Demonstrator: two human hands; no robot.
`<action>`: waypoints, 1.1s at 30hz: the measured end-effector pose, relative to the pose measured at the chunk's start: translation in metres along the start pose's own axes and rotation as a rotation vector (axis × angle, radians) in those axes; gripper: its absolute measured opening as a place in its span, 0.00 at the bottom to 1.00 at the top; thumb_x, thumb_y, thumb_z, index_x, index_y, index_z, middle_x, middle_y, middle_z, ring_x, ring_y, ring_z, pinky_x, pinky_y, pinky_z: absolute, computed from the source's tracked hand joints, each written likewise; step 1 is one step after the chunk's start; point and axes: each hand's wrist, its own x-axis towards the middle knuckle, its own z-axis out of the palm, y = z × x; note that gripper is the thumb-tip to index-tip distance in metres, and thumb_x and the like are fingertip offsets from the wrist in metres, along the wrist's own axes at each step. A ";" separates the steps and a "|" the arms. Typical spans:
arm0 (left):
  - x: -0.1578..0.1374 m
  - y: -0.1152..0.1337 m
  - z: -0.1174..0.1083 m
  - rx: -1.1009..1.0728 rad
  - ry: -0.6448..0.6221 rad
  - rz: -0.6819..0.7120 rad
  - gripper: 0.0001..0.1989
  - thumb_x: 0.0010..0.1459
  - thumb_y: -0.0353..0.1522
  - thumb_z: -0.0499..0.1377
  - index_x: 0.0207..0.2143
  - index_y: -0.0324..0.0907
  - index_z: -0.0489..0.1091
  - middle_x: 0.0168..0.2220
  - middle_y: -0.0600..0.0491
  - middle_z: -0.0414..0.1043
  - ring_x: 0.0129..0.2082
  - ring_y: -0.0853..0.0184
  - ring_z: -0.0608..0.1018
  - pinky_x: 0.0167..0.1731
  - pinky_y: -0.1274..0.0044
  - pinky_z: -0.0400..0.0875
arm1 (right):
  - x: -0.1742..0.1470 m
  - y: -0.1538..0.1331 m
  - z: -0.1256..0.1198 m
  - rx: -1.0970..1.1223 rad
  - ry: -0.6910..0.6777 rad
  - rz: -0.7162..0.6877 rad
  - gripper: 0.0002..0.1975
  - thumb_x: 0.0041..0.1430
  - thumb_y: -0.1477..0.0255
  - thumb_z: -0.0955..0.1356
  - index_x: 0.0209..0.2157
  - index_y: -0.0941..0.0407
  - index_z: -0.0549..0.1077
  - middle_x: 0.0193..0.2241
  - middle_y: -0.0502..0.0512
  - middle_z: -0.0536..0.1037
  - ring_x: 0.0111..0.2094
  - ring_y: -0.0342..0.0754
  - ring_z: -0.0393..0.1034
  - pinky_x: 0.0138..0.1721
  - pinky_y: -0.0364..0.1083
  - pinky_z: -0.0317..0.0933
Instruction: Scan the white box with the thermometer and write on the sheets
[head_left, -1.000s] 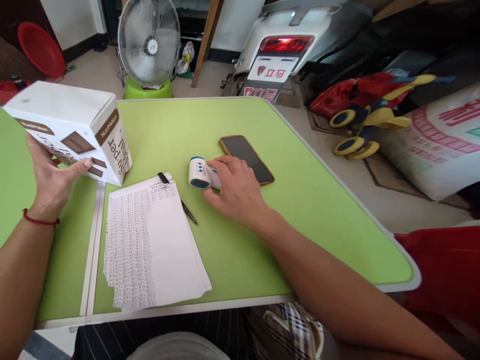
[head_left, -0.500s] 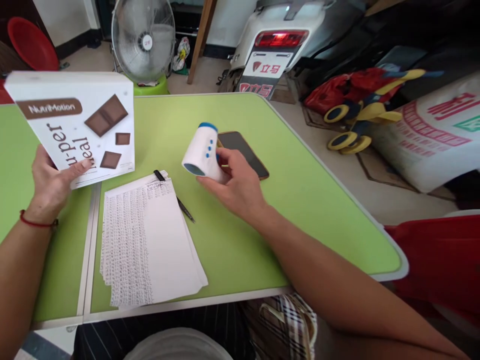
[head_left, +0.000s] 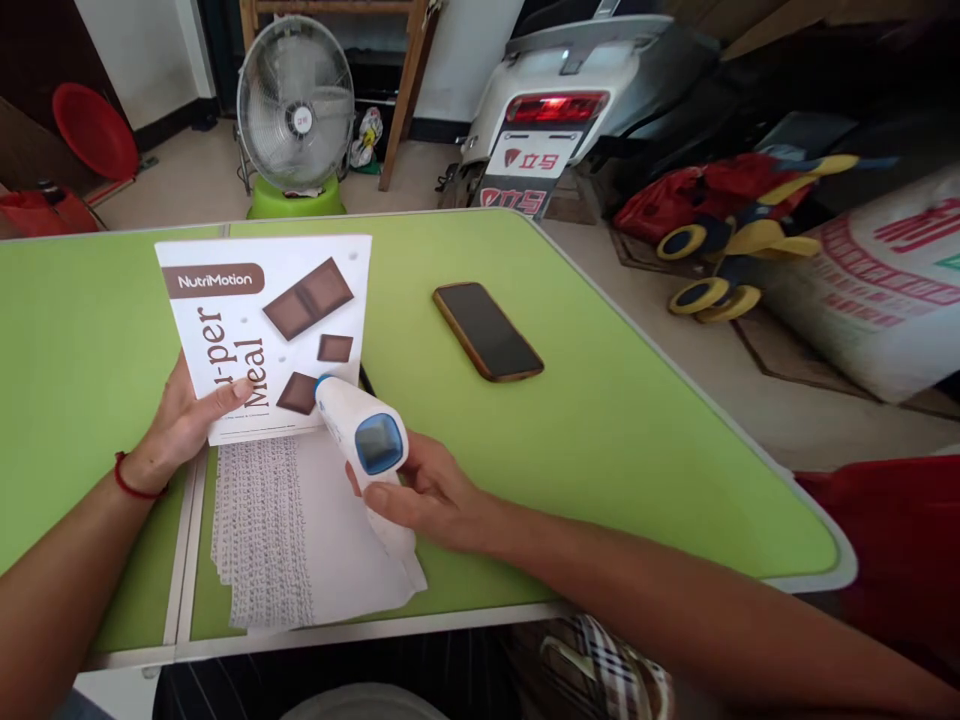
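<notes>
My left hand (head_left: pixel 184 415) grips a white NutriMotion box (head_left: pixel 262 300) by its lower left side, thumb across the front. Chocolate pieces are printed on the face turned toward me. In my right hand (head_left: pixel 427 495) is a white and blue infrared thermometer (head_left: pixel 360 430), held by its handle. Its small screen faces me, and its blue front end is at the lower right of the box; I cannot tell whether they touch. Handwritten sheets of paper (head_left: pixel 337 530) lie under both, partly covered. Most of a black pen (head_left: pixel 366 381) is hidden behind the box.
A phone (head_left: pixel 491 330) lies on the green table (head_left: pixel 637 450), right of the box. Beyond the far edge stand a fan (head_left: pixel 296 110) on a green stool and a white scooter (head_left: pixel 555 100). A yellow and blue ride-on toy (head_left: pixel 739 245) and a large sack (head_left: pixel 892 290) are at the right.
The box has moved right and down, over the top of the papers. My right hand has lifted the thermometer off beside the phone, turned it and brought it to the box.
</notes>
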 end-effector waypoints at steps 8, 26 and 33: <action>0.002 0.012 0.001 0.131 -0.039 0.022 0.23 0.54 0.47 0.65 0.44 0.41 0.66 0.49 0.46 0.74 0.55 0.49 0.72 0.48 0.61 0.74 | 0.004 -0.002 0.009 0.069 -0.025 0.122 0.18 0.49 0.59 0.73 0.37 0.55 0.72 0.31 0.51 0.75 0.29 0.43 0.64 0.29 0.43 0.62; 0.002 0.014 0.002 0.108 -0.053 -0.003 0.20 0.54 0.45 0.65 0.39 0.40 0.67 0.47 0.45 0.73 0.54 0.49 0.72 0.49 0.61 0.73 | 0.008 -0.004 0.011 0.052 -0.033 0.134 0.14 0.49 0.61 0.71 0.26 0.54 0.65 0.23 0.47 0.67 0.23 0.41 0.57 0.23 0.41 0.55; 0.003 0.019 0.005 0.077 -0.054 -0.017 0.19 0.53 0.45 0.65 0.37 0.40 0.68 0.42 0.47 0.74 0.52 0.49 0.73 0.47 0.61 0.74 | 0.008 -0.003 0.011 0.052 -0.027 0.105 0.14 0.49 0.61 0.71 0.27 0.55 0.66 0.23 0.47 0.67 0.23 0.39 0.56 0.23 0.40 0.56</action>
